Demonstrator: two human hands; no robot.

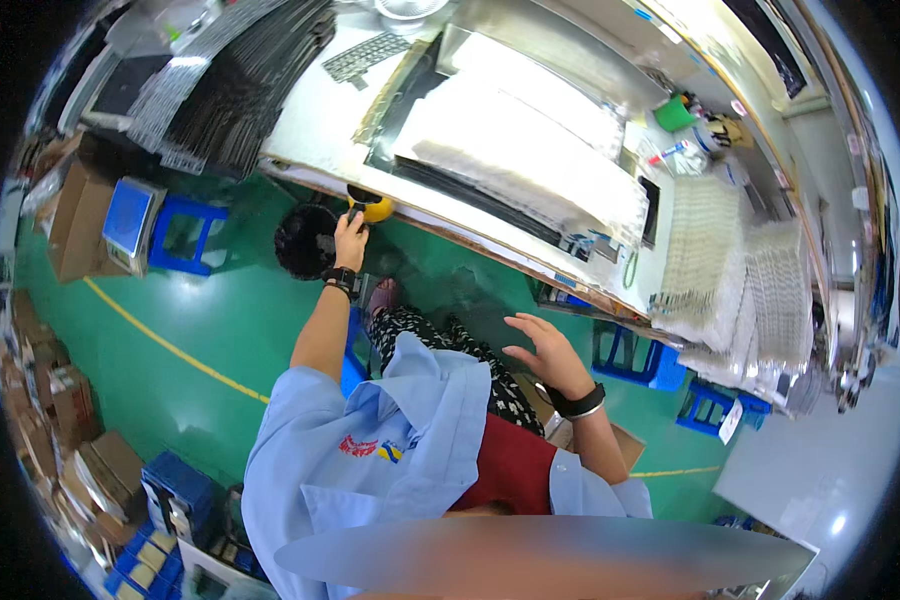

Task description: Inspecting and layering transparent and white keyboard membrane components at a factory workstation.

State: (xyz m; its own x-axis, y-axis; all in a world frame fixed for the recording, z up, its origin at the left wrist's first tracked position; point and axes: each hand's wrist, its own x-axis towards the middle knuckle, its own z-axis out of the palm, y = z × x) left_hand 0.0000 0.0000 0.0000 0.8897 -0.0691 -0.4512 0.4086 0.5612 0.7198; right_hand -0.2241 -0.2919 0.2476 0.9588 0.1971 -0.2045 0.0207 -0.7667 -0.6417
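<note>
My left hand (350, 240) reaches forward to the front edge of the workbench, its fingers closed on the black part of a yellow and black object (373, 207). What kind of object it is I cannot make out, as the bench edge and my hand partly cover it. Just left of that hand, a round black bin (292, 243) stands on the floor. My right hand (552, 356) hovers over my lap, short of the bench, with its fingers apart and nothing in them.
On the white workbench (305, 130) lies a large stack of white sheets (510, 130). Black trays (255, 90) are piled at the left, clear ribbed trays (710, 250) at the right. Blue stools (185, 235) stand on the green floor. Cardboard boxes (70, 400) line the left.
</note>
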